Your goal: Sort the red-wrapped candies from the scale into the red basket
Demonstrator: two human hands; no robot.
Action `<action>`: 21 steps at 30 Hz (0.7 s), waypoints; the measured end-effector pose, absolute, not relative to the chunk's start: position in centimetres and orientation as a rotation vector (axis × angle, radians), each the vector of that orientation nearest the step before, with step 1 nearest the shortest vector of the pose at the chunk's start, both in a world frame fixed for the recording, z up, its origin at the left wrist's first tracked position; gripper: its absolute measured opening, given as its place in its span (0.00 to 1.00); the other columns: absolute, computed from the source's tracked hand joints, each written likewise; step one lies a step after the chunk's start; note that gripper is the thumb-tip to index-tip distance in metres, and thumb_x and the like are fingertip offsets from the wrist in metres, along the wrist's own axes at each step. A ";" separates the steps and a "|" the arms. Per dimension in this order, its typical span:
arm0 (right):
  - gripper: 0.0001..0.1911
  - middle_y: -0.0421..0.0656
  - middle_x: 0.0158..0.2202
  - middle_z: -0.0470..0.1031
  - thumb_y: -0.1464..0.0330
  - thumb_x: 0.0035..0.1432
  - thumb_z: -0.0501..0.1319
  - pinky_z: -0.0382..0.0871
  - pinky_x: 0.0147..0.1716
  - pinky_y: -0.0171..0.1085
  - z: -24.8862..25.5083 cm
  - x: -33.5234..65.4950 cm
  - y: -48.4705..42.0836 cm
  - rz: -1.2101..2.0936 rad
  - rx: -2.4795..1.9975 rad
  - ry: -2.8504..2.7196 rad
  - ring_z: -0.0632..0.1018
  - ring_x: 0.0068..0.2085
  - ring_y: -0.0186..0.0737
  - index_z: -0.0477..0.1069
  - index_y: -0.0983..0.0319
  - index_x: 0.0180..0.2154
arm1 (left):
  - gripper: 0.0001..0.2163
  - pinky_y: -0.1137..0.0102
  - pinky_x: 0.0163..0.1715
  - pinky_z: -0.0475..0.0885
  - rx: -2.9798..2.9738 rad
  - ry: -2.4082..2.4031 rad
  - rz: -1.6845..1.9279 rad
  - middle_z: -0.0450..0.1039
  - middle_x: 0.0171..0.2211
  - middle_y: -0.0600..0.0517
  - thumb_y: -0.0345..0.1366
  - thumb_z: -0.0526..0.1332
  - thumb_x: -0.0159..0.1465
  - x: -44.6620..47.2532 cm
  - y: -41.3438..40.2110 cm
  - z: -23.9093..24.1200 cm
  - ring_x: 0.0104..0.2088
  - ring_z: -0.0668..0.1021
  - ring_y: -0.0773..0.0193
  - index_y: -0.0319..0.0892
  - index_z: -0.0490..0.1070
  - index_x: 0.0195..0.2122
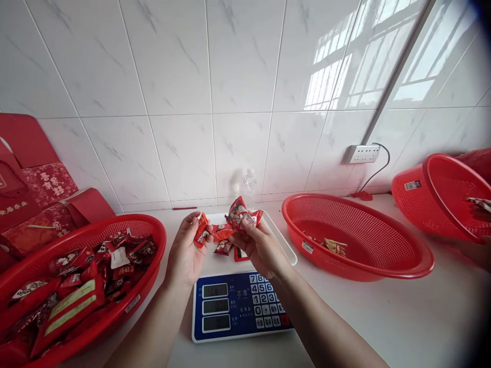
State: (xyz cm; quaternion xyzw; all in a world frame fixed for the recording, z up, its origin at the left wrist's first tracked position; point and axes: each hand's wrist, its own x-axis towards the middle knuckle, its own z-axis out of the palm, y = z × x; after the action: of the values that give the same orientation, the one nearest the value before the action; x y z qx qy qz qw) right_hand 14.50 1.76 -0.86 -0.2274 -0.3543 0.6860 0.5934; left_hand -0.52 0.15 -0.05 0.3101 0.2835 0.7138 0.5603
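Both my hands are raised over the white pan [282, 236] of a digital weighing scale [241, 306] with a blue keypad panel. My left hand [187, 250] pinches a small red snack packet [201, 230] between thumb and fingers. In my right hand [261, 248] is a larger, crinkled red snack packet [241, 212], gripped by thumb and fingers. Between and behind the hands, several more red packets [223, 247] show at the pan; my fingers partly cover them, so whether some touch my hands I cannot tell.
At left stands a red basket [159, 232] heaped with red packets, beside red gift boxes [49, 204]. A red basket [402, 250] at right holds a few gold packets [335, 246]. Another person's hand [464, 249] is by a tilted basket [414, 204]. A clear bottle [250, 181] stands behind the scale.
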 end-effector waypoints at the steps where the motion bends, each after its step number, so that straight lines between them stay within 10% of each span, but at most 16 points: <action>1: 0.15 0.41 0.39 0.78 0.64 0.49 0.68 0.74 0.37 0.39 -1.0 14.5 1.8 1.601 -0.537 -0.818 0.78 0.36 0.38 0.70 0.59 0.39 | 0.12 0.77 0.30 0.71 0.737 0.683 1.692 0.72 0.30 0.58 0.37 0.70 0.52 -0.6 0.3 -0.2 0.31 0.75 0.72 0.46 0.72 0.36; 11: 0.15 0.42 0.46 0.75 0.63 0.51 0.67 0.69 0.45 0.40 -1.3 15.1 2.9 1.406 -0.589 -0.777 0.75 0.46 0.40 0.69 0.56 0.41 | 0.12 0.70 0.33 0.74 0.730 0.844 1.634 0.72 0.32 0.56 0.39 0.69 0.52 -0.6 1.0 -1.1 0.32 0.77 0.68 0.44 0.70 0.35; 21: 0.16 0.40 0.31 0.74 0.57 0.56 0.63 0.68 0.29 0.36 0.5 14.8 -0.5 1.527 -0.479 -1.247 0.73 0.27 0.34 0.68 0.59 0.42 | 0.20 0.75 0.19 0.65 0.948 0.833 1.571 0.74 0.28 0.51 0.55 0.63 0.54 0.4 -1.3 -0.1 0.23 0.71 0.69 0.42 0.76 0.36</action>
State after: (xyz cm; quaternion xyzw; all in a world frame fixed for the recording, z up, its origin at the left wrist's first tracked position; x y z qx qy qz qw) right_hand 14.85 -0.46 0.47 -0.2007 -0.5219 0.6391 0.5281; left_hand 0.43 -1.30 -0.10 0.3979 0.3495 0.6591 0.5339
